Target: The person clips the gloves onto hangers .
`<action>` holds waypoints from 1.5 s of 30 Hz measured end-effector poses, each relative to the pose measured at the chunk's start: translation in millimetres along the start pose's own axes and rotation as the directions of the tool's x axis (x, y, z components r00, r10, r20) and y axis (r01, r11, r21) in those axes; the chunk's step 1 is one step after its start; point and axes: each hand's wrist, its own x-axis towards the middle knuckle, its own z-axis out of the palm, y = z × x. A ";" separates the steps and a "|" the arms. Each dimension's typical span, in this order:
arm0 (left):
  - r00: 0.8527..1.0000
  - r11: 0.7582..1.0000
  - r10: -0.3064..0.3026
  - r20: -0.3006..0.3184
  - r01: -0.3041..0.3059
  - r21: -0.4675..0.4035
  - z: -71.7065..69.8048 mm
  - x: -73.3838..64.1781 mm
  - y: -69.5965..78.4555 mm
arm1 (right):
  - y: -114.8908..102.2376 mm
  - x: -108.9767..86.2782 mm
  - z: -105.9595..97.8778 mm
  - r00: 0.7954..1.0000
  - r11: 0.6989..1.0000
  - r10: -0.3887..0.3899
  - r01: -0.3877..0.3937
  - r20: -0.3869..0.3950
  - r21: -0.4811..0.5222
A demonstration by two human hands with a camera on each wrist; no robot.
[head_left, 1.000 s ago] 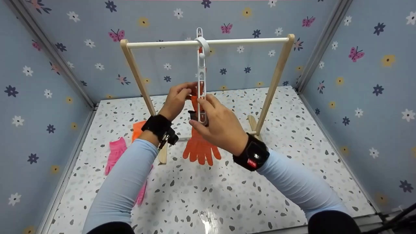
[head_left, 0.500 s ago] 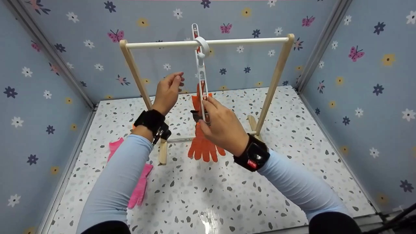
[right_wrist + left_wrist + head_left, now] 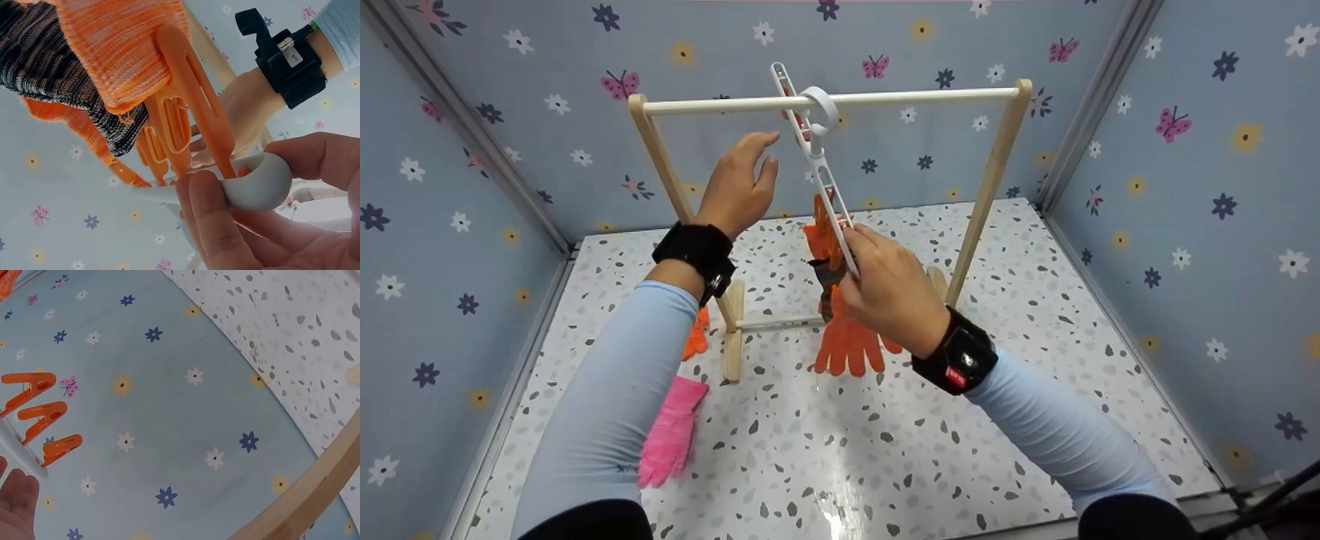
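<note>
Head view first: the white hanger is hooked over the rail, slanting, its near end pinched by the right hand, with an orange glove and a dark knit piece dangling below; the left hand is up beside the far half, thumb and fingers apart, nothing in them, while a pink glove and part of a second orange glove lie on the speckled surface. To handle this well, I'd say, swing the hanger slowly about its hook from that one end, so the hanging knitwear doesn't sway or slip, and leave the left hand ready to steady the other half. Over to the left wrist: orange clips along the far arm, no cloth in them, fingertips just beside, apart from them as far as I can tell. And the right wrist: here's the grip, narrow, thumb and fingers closed to the thickness of the rounded white tip, just beside the clip at the orange cuff
</note>
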 end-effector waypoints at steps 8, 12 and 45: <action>0.993 0.964 0.075 0.088 -0.095 0.249 -6.4 13.4 0.9 | 10.7 0.7 -10.6 0.995 0.995 0.097 -0.096 0.028 -0.015; 0.987 0.913 0.107 0.116 -0.144 0.382 -15.1 21.2 -0.3 | 17.0 3.6 -15.9 0.991 0.992 0.128 -0.127 0.027 -0.022; 0.973 0.822 0.084 0.213 -0.189 0.538 -20.8 12.0 -2.5 | 70.6 12.5 -50.2 0.980 0.960 0.085 -0.128 -0.177 -0.249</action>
